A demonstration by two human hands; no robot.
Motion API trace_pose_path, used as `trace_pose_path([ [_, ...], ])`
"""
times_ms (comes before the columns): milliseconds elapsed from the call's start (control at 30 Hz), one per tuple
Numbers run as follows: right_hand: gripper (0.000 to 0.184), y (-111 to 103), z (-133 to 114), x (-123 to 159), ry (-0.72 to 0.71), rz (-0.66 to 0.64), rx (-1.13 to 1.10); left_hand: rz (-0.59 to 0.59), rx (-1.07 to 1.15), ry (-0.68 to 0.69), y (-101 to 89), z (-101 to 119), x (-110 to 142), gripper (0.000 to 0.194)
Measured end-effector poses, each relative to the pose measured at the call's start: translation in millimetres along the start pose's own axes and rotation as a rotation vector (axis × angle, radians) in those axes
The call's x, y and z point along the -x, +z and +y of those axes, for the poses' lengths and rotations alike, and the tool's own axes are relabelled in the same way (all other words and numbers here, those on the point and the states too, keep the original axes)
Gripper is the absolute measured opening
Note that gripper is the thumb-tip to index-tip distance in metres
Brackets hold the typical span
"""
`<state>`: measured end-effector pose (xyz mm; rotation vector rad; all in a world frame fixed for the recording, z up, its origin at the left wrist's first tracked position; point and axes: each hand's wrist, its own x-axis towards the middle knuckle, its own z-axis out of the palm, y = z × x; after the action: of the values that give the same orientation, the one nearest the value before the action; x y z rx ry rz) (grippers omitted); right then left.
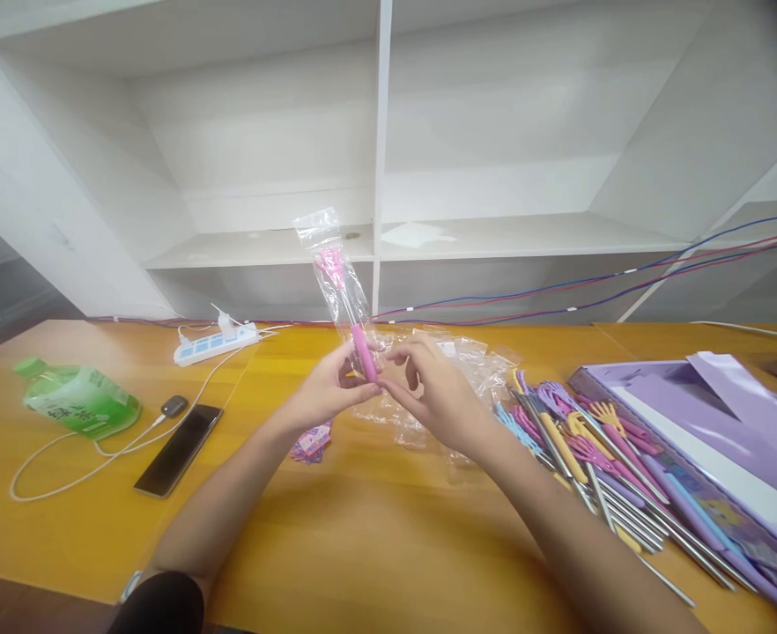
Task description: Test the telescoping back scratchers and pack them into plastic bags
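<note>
My left hand [326, 387] and my right hand [432, 387] meet above the yellow table [362, 546], both pinching the bottom of a pink hand-shaped back scratcher [355, 321]. The scratcher stands upright inside a narrow clear plastic bag [328, 242] that rises above my fingers. A heap of empty clear bags [474, 361] lies just behind my right hand. Small pink printed cards [310, 440] lie on the table under my left wrist.
Several coloured back scratchers with metal rods [600, 458] lie at the right beside a purple box [706, 414]. At the left are a green bottle [77, 396], a black phone [178, 449] on a white cable, and a power strip [215, 343]. White shelves [381, 176] stand behind.
</note>
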<state>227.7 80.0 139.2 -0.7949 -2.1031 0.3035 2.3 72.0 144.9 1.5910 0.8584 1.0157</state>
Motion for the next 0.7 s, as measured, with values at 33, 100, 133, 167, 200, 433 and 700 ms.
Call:
trace_pose_path([
  [33, 0.025, 0, 1, 0, 0.062, -0.006, -0.032, 0.010, 0.003, -0.002, -0.7, -1, 0, 0.042],
  [100, 0.034, 1, 3, 0, 0.193, -0.044, -0.144, 0.017, 0.012, -0.003, -1.4, -2, 0, 0.040],
  [133, 0.037, 2, 3, 0, 0.250, -0.067, -0.220, 0.014, 0.019, -0.001, -1.3, -2, 0, 0.040],
  [167, 0.039, 4, 4, -1, 0.293, -0.088, -0.301, 0.009, 0.029, 0.005, -1.0, -2, 0, 0.040],
  [200, 0.039, 5, 5, -1, 0.320, -0.106, -0.379, 0.006, 0.040, 0.011, -0.6, -2, -1, 0.041],
  [433, 0.057, 19, 9, -3, 0.397, -0.239, -0.576, -0.043, 0.101, 0.028, 0.8, -4, -2, 0.037],
  [700, 0.061, 24, 8, -2, 0.319, -0.181, -0.588, -0.076, 0.168, 0.010, 1.4, -4, -3, 0.040],
])
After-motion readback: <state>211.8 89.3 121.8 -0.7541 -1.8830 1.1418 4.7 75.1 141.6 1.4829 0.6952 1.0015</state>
